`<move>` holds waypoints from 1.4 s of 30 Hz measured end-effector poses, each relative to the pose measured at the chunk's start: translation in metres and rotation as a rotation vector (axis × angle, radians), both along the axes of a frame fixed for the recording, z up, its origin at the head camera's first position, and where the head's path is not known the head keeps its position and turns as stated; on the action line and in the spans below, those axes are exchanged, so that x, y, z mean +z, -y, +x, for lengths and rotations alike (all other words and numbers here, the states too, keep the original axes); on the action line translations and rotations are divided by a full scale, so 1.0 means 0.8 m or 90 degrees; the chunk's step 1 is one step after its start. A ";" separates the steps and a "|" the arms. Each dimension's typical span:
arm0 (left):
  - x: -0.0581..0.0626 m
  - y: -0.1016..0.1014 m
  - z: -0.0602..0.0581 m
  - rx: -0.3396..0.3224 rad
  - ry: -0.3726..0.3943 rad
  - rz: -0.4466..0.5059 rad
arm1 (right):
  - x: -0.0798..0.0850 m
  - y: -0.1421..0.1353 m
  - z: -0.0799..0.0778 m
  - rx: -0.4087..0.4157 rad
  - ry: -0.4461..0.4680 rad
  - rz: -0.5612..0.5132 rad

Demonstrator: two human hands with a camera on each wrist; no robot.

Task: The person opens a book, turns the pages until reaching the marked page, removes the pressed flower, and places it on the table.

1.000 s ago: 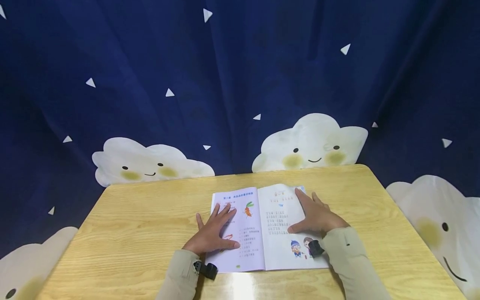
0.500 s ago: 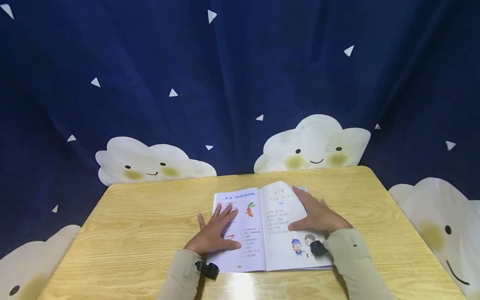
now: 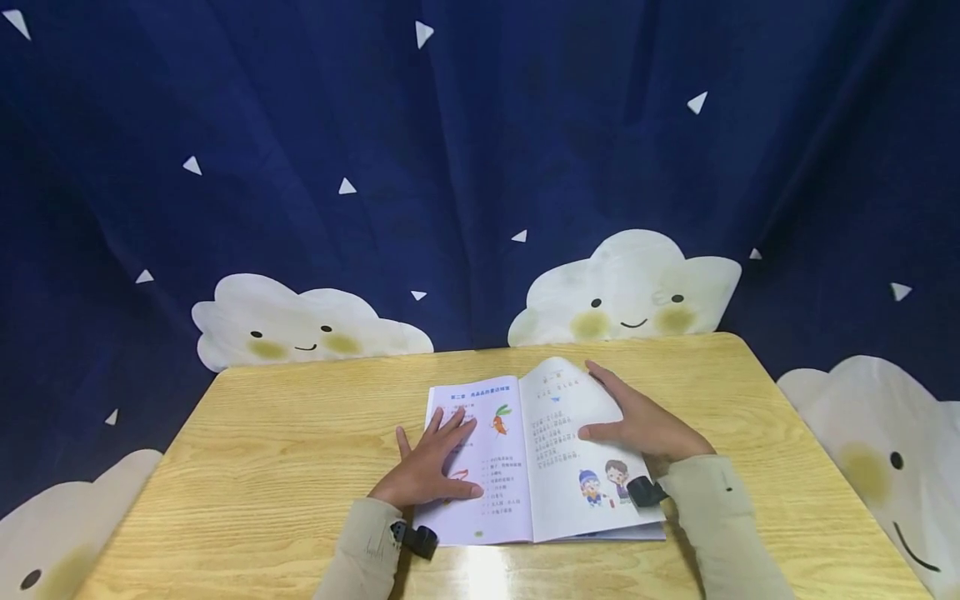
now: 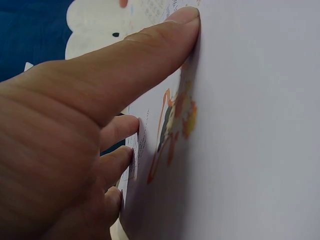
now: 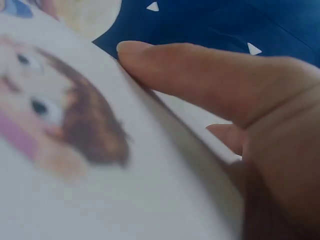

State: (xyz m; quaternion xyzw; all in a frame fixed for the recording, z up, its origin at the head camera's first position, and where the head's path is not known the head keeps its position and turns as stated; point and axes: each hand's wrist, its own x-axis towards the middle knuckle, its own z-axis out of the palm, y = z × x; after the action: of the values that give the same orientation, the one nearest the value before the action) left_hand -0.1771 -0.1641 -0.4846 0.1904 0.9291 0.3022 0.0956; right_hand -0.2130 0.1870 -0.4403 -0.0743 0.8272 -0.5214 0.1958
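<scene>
A thin-looking book (image 3: 522,467) is lying spread on the wooden table (image 3: 285,467), both hands meeting it. At the left, the left hand (image 3: 427,471) is resting with straight, parted fingers on the left page (image 3: 504,442) — a broad, light touch that is probably enough to steady something so light. Toward the middle, the spine is likely bending easily, the paper seeming soft, smooth and a little slippery. At the right, the right hand (image 3: 645,425) is pinching the right page (image 3: 551,508) by its outer edge, thumb on top and at least one finger behind. That edge is offering the best hold, though a hard tug would likely crease or tear it; whether one sheet or several are being held is hard to tell. In looks, the left page is showing pale lilac, with blue heading print, an orange carrot drawing (image 3: 498,420) and a red-orange picture (image 4: 172,130) partly under the hand. The right page is whiter, bowing upward over paler blue sheets (image 3: 637,532) and bearing small print, a blue-hatted figure (image 3: 590,488) and a brown-haired one (image 3: 618,475).
</scene>
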 end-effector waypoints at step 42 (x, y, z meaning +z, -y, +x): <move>0.000 0.002 -0.001 -0.008 0.003 0.000 | 0.019 -0.043 -0.003 0.087 -0.173 -0.075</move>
State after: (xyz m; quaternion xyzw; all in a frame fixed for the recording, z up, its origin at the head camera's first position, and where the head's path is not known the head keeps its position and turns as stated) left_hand -0.1782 -0.1655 -0.4844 0.1956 0.9277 0.3019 0.0993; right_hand -0.2154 0.2216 -0.4248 -0.2114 0.8070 -0.5398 0.1124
